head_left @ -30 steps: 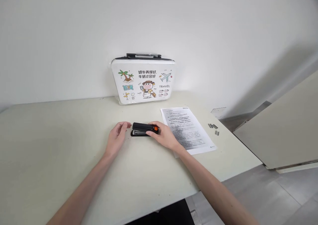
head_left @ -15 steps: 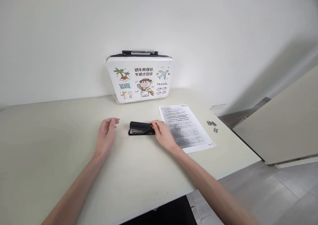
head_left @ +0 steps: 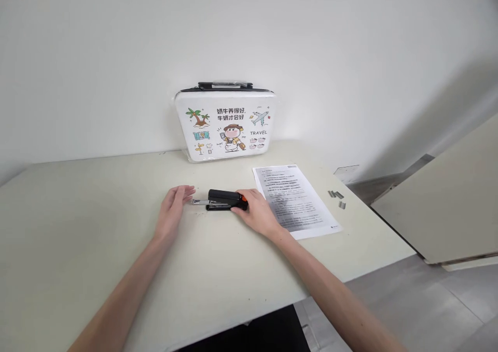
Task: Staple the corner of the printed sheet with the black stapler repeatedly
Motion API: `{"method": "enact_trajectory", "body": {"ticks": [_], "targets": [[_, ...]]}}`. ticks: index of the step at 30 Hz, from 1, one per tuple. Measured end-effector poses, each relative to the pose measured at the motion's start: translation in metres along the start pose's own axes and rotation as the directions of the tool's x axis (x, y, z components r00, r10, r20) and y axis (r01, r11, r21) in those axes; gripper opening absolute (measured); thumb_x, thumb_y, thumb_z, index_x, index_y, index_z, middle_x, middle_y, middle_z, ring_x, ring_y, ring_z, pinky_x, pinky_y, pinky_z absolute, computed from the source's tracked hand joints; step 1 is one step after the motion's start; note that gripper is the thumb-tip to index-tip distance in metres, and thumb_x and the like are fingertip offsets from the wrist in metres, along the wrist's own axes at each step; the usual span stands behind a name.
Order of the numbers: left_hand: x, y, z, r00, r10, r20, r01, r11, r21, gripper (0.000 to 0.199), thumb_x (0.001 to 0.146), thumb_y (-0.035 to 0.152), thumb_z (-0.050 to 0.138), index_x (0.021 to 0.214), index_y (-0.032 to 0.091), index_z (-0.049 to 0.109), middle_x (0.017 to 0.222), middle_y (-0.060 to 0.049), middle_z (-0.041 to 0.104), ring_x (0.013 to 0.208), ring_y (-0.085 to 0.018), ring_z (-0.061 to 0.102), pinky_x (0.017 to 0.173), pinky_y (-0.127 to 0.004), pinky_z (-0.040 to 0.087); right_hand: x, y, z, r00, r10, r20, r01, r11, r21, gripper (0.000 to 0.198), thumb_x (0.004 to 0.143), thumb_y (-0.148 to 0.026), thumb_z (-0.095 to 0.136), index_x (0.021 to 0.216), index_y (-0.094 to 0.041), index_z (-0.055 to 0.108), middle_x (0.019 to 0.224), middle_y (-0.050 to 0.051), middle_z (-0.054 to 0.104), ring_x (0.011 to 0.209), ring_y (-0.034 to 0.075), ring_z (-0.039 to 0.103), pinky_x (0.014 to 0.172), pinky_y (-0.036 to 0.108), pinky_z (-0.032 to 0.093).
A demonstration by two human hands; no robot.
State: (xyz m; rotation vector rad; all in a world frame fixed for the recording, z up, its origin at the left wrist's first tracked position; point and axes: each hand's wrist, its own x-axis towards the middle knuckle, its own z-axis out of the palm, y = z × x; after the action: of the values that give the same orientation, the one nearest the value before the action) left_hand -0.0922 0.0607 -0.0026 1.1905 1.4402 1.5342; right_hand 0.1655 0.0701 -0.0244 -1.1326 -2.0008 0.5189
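A black stapler (head_left: 222, 200) lies on the table, with its front end facing left. My right hand (head_left: 257, 212) grips its rear end, thumb low on the near side and fingers by the orange part. From the stapler's front a metal staple tray (head_left: 200, 202) sticks out to the left. My left hand (head_left: 173, 207) is beside that tray, open, its fingers stretched toward the tray's tip. Whether the fingertips touch the tray I cannot tell. To the right of the stapler lies a printed sheet of paper (head_left: 298, 199), partly behind my right hand.
Several small strips of staples (head_left: 336, 194) lie near the table's right edge. A white case (head_left: 227, 126) with cartoon prints and a black handle stands against the wall at the back. A pale panel (head_left: 439, 201) leans beyond the right edge of the white table (head_left: 202, 284).
The staple tray has slid out of the stapler's front toward my left hand. My right thumb has come down onto the stapler's near side. The view has shifted slightly.
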Motion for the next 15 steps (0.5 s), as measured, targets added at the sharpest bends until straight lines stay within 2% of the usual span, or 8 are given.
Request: {"method": "enact_trajectory", "body": {"ticks": [4, 8, 11, 15], "targets": [[-0.007, 0.006, 0.01, 0.987, -0.134, 0.084, 0.147, 0.972, -0.185, 0.038, 0.098, 0.056, 0.063, 0.108, 0.019, 0.067, 0.133, -0.016, 0.072, 0.126, -0.029, 0.07, 0.116, -0.047, 0.048, -0.003, -0.003, -0.002, 0.998, -0.039, -0.043, 0.037, 0.998, -0.042, 0.025, 0.094, -0.024, 0.072, 0.119, -0.026, 0.067, 0.113, 0.008, 0.075, 0.104, 0.029, 0.068, 0.09, 0.045, 0.055], [-0.012, 0.01, 0.013, 0.926, -0.337, 0.172, 0.377, 0.847, -0.375, 0.034, 0.103, 0.05, 0.053, 0.105, 0.019, 0.066, 0.13, -0.018, 0.073, 0.127, -0.029, 0.069, 0.115, -0.048, 0.052, -0.007, -0.007, -0.006, 0.973, -0.182, -0.14, 0.175, 0.983, -0.06, 0.031, 0.092, -0.01, 0.062, 0.118, -0.026, 0.067, 0.12, 0.009, 0.074, 0.111, 0.029, 0.067, 0.093, 0.047, 0.057], [-0.013, 0.009, 0.013, 0.875, -0.417, 0.246, 0.483, 0.788, -0.383, 0.034, 0.103, 0.048, 0.048, 0.109, 0.019, 0.066, 0.127, -0.018, 0.073, 0.128, -0.031, 0.068, 0.112, -0.051, 0.056, -0.009, -0.01, -0.005, 0.941, -0.286, -0.181, 0.274, 0.958, -0.09, 0.042, 0.09, 0.0, 0.052, 0.117, -0.028, 0.068, 0.128, 0.009, 0.072, 0.122, 0.028, 0.065, 0.097, 0.048, 0.056], [-0.014, 0.007, 0.015, 0.83, -0.454, 0.324, 0.555, 0.723, -0.41, 0.035, 0.105, 0.039, 0.038, 0.108, 0.019, 0.066, 0.127, -0.019, 0.072, 0.128, -0.032, 0.068, 0.112, -0.053, 0.055, -0.011, -0.016, -0.001, 0.897, -0.395, -0.2, 0.373, 0.917, -0.138, 0.04, 0.096, 0.0, 0.049, 0.11, -0.03, 0.072, 0.126, 0.007, 0.074, 0.127, 0.025, 0.064, 0.102, 0.048, 0.052]]}}
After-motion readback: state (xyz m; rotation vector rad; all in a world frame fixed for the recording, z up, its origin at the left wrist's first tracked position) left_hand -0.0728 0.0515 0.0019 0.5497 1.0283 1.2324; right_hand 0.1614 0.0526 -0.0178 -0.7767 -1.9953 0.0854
